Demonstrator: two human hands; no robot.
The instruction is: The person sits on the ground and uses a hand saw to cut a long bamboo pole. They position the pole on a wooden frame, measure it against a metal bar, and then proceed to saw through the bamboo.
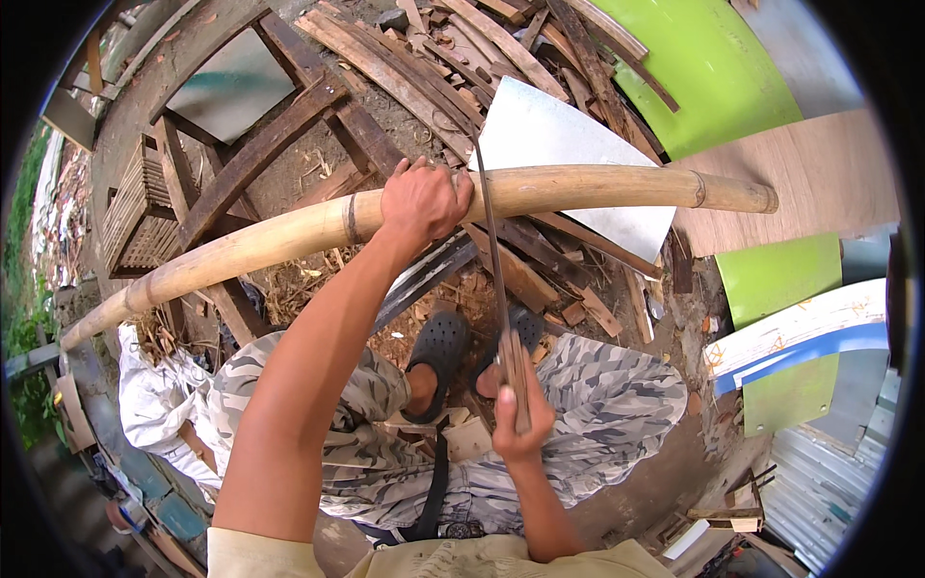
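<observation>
A thick, pale bamboo pole [588, 188] lies crosswise in front of me, from the far left to the right. My left hand [424, 199] is closed over its top near the middle. In my right hand [525, 409] is the wooden handle of a handsaw [492, 241], with the fingers wrapped round it. The saw's thin blade, seen nearly edge-on, crosses the bamboo just right of my left hand. Whether the teeth have cut into the bamboo cannot be made out.
Wood scraps [482, 39] are heaped beyond the pole, beside a white sheet [568, 135]. A dark wooden frame [260, 159] stands at the left. Green panels [713, 72], a plywood sheet [819, 173] and corrugated metal [819, 491] lie at the right. My clogs [438, 352] are below the pole.
</observation>
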